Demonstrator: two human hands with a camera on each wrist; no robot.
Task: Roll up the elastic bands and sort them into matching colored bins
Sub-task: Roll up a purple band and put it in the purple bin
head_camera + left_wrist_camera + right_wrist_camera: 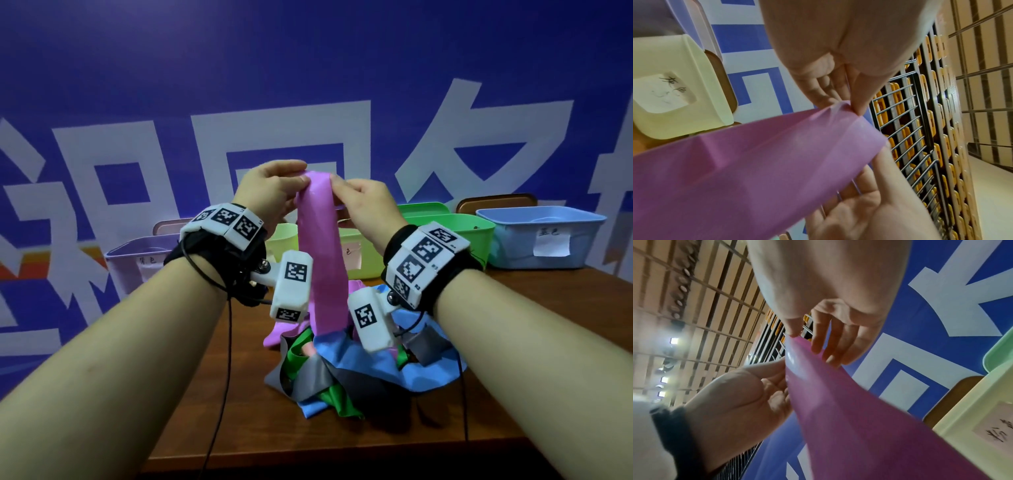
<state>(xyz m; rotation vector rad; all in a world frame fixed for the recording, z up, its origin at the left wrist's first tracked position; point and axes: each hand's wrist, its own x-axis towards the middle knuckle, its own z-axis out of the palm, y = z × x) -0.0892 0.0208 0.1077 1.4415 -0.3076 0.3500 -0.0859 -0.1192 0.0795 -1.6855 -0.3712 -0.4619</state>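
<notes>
Pink band (317, 253): top edge pinched by both hands, left hand (270, 192) and right hand (366, 209), hanging down to the band pile (342, 370) below them.

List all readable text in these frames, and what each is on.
"蓝色": handwritten paper label on the blue bin.
"色": second character on the purple bin label; the first is too blurred to read.
"色": all that shows on the pale green bin label; the pink band hides the rest.
Wall banner: huge white characters, cropped, unreadable.
Wrist markers: patterns only.
</notes>
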